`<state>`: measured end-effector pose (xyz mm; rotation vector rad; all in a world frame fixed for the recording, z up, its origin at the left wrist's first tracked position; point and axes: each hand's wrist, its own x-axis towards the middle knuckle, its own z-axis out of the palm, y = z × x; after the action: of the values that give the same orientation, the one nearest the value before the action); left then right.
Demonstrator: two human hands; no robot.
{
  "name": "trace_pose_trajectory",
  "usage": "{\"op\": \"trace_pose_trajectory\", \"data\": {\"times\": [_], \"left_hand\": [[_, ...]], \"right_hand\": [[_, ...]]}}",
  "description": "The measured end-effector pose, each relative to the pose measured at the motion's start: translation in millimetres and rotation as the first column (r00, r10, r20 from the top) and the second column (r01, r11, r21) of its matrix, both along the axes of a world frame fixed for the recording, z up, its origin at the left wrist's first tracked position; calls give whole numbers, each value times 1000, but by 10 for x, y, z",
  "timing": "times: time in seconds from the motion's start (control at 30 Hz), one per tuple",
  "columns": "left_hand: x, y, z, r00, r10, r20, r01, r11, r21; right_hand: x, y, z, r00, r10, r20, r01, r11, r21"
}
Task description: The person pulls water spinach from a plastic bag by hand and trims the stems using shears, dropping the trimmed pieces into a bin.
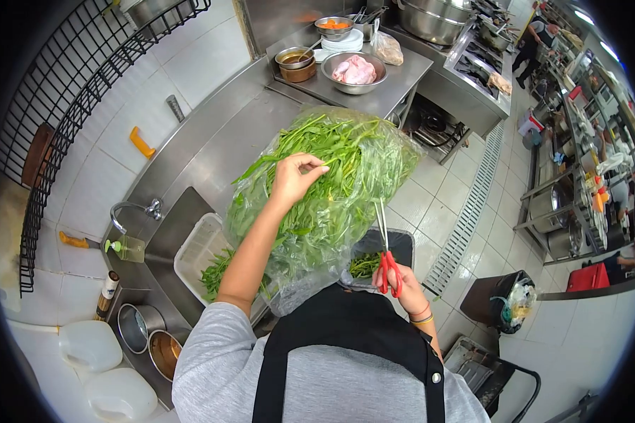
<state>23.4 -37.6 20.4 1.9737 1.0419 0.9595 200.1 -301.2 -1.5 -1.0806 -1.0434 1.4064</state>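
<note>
A large clear plastic bag (395,166) lies open on the steel counter, full of long-stemmed leafy greens (331,137). Over the pile, my left hand (294,180) is closed in a pinch on a thin green stem. My right hand (407,287) grips a pair of scissors (389,268) by the red handles, the metal blades pointing away from me beside the bag. Below the scissors, a dark bin (402,245) holds green trimmings (364,266). At my left, a white plastic tub (188,255) sits in the sink with some greens in it, partly hidden by my arm.
A steel bowl of raw meat (354,70) stands at the back, beside sauce pots (295,62). The tap (135,211) and a soap bottle (127,248) are at the left. A bin (497,299) stands right; a person (537,46) is far off.
</note>
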Motion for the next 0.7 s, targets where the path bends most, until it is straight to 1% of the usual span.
{"op": "trace_pose_trajectory", "data": {"times": [0.07,0.13,0.2,0.27,0.3,0.37,0.4,0.47,0.5,0.57,0.6,0.67,0.7], "left_hand": [[33,-204,179,993,-80,82,83,996,-33],[55,-374,297,988,-122,100,126,991,-39],[73,-482,341,965,-219,144,217,976,31],[98,-552,344,961,-250,115,248,968,32],[114,-576,330,951,-288,111,286,958,34],[148,-629,334,927,-367,78,364,930,41],[174,-655,318,923,-376,79,374,926,39],[233,-709,270,893,-441,93,444,896,-17],[264,-734,243,889,-452,76,455,890,-31],[327,-790,208,871,-487,68,490,871,-39],[357,-816,193,856,-514,57,517,855,-45],[416,-871,157,833,-551,56,553,830,-66],[444,-906,128,826,-563,29,563,822,-84]], "right_hand": [[-25,51,20,1000,-1,0,1,1000,7],[-39,72,35,1000,9,1,-9,1000,16],[-38,64,44,1000,2,1,-2,1000,19],[-30,43,44,998,-14,-65,15,1000,11],[-21,19,34,998,-26,-65,27,1000,11],[0,-32,1,987,-35,-154,37,999,12],[6,-58,-26,987,-46,-154,48,999,10],[8,-113,-85,976,-125,-179,132,991,28],[3,-143,-97,975,-135,-178,142,990,25],[-19,-202,-114,944,-232,-235,226,973,-53],[-37,-224,-120,942,-241,-234,235,971,-55],[-69,-266,-134,868,-369,-333,327,929,-176],[-57,-298,-167,866,-373,-332,331,927,-177]]}}
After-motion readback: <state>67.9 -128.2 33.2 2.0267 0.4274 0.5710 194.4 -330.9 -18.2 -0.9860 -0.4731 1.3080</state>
